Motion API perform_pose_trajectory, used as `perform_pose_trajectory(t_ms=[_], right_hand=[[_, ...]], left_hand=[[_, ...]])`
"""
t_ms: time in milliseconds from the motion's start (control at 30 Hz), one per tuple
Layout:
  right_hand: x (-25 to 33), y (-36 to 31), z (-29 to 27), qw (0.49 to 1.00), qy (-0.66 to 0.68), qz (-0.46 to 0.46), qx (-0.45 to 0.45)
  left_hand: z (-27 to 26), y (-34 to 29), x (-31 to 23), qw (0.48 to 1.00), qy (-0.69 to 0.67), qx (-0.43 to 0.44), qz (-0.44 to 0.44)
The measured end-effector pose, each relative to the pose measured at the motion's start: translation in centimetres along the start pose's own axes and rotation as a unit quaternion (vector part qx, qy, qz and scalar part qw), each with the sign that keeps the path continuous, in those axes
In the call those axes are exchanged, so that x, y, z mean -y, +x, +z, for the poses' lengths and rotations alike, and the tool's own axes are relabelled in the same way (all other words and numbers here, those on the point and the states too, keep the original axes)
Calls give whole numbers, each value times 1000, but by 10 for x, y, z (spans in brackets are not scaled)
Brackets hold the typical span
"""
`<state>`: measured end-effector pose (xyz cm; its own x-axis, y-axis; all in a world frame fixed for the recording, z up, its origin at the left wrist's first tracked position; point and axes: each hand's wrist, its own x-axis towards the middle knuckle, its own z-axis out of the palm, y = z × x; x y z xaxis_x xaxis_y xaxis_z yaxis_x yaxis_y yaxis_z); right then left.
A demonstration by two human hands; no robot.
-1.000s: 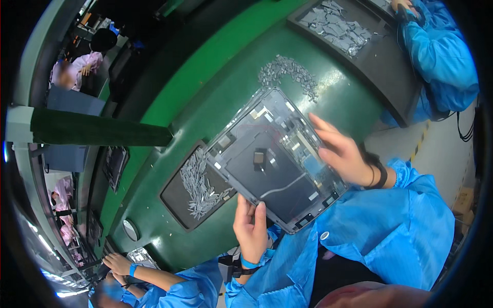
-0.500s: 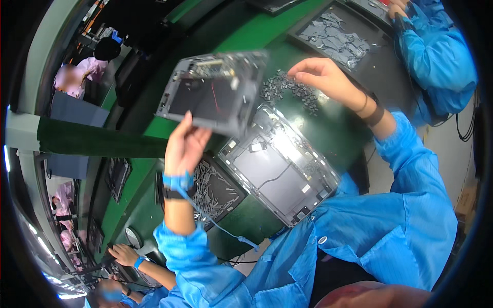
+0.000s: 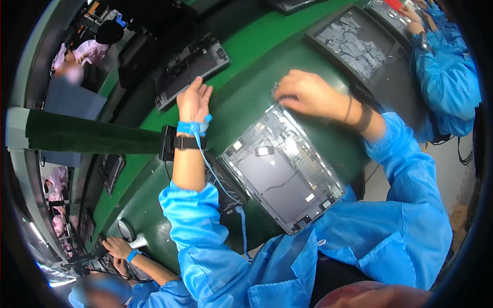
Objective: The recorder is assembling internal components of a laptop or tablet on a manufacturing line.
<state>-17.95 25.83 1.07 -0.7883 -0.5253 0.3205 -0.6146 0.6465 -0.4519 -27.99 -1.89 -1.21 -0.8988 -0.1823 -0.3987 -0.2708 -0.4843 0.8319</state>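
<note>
no words, numbers or signs can be read — (not at this size)

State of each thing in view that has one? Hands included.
Left hand: open, fingers extended at the far unit's edge; contact unclear
Right hand: curled; whether it grips anything, hidden
Near unit: lying open, internals exposed
Far unit: lying flat, internals up
Upper-right tray: partly filled with grey pieces
Blue wrist strap: fastened, cord attached

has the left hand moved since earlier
Yes. The left hand has moved up and left, from below the visible end of the green bar to above it.
</note>
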Motion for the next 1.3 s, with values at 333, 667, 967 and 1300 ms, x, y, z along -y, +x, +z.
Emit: perform_pose_trajectory(t_ms=[333,667,967,1300], right_hand=[[62,-13,7,908,-331,-255,36],[77,-4,5,895,-323,-281,123],[106,-75,-17,931,-229,-283,27],[20,-18,-17,994,-93,-55,-34]], left_hand=[[-65,-164,-31,916,315,241,58],[-164,-230,-5,857,492,-26,148],[-144,-225,9,602,687,-52,403],[-145,-205,20,557,727,8,401]])
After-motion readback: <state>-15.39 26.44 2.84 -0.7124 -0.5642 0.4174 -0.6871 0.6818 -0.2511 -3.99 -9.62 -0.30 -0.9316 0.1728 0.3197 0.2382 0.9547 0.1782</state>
